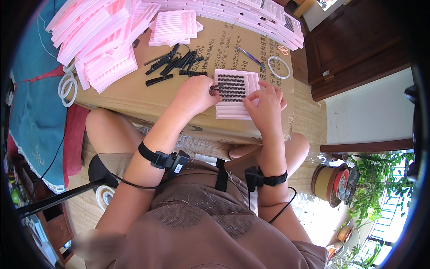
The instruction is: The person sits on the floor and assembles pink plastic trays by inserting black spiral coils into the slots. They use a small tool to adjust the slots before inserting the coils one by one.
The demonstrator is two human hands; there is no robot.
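A pink lash tray (237, 112) lies on the cardboard box in front of me, with several rows of black false lashes (231, 85) in its upper part and bare pink grooves below. At its left edge my left hand (195, 95) is closed, thumb and fingertips pinching a dark lash strip (215, 89). My right hand (267, 107) bends over the tray's right side. Its thumb and forefinger press together by the right ends of the lower lash rows, and whatever lies between them is hidden. Loose black lash strips (172, 60) lie in a heap to the left.
The cardboard box (179, 123) serves as the work surface. Pink trays (107, 67) are piled at the left, a short stack (174, 27) stands at the back, and more trays line the far edge. Tweezers (251, 57) and a white ring (278, 67) lie at the right.
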